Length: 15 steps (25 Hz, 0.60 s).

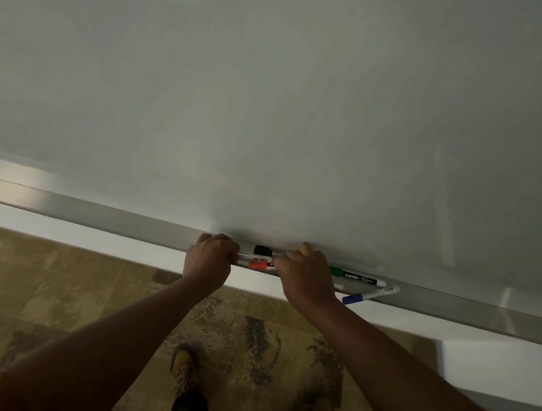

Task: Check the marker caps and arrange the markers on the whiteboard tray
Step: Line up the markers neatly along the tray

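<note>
A long metal tray [107, 219] runs along the bottom of the whiteboard [275, 103]. My left hand [210, 261] and my right hand [305, 274] both rest on the tray, fingers curled around a bundle of markers between them. In the gap I see a black-capped marker [262, 250], a clear-bodied one [253, 257] and a red-capped marker [258, 265]. To the right of my right hand lies a green-capped marker [356, 278] along the tray. A blue-capped marker [369, 295] lies slanted across the tray's front lip, its cap hanging over the edge.
Below the tray is a white wall strip [88, 237], then patterned brown carpet [46, 297]. My shoes [184, 369] stand close to the wall. A white ledge or box [498, 370] juts out at the lower right.
</note>
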{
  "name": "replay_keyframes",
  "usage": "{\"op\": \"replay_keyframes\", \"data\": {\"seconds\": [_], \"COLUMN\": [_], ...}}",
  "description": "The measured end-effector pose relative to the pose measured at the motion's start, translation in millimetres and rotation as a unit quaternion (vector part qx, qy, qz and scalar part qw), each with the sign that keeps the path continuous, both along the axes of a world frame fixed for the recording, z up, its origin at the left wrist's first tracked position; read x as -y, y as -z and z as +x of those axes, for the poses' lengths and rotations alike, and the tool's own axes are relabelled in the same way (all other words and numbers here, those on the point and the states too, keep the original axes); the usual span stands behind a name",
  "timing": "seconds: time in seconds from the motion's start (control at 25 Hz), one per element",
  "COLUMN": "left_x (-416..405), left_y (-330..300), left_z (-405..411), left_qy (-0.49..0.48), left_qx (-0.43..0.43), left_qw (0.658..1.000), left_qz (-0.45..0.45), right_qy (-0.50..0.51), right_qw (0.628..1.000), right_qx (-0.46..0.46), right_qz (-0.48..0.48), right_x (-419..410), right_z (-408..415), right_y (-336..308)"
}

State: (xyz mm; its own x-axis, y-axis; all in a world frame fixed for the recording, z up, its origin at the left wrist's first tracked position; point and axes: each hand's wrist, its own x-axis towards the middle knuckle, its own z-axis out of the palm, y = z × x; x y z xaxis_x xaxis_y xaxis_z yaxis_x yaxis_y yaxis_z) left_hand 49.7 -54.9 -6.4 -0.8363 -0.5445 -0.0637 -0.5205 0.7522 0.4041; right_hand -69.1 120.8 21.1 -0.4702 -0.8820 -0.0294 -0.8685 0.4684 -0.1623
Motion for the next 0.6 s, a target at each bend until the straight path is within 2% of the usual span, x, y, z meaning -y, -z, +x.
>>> {"op": "replay_keyframes", "data": {"seconds": [0.2, 0.4, 0.6], "left_x": [4, 3, 14], "left_y": [4, 2, 2], "left_z": [-6, -7, -4], "left_qy": [0.053, 0.141, 0.136], "left_qx": [-0.019, -0.036, -0.042], "left_qw": [0.998, 0.987, 0.988], "left_qz": [0.038, 0.064, 0.065], "right_qy": [0.002, -0.013, -0.034], "right_qw": [1.000, 1.000, 0.997], "right_qx": [-0.009, 0.020, 0.052], "right_qz": [0.022, -0.010, -0.055], "right_x": [16, 27, 27], "right_z": [7, 18, 16], "right_y": [9, 21, 29]}}
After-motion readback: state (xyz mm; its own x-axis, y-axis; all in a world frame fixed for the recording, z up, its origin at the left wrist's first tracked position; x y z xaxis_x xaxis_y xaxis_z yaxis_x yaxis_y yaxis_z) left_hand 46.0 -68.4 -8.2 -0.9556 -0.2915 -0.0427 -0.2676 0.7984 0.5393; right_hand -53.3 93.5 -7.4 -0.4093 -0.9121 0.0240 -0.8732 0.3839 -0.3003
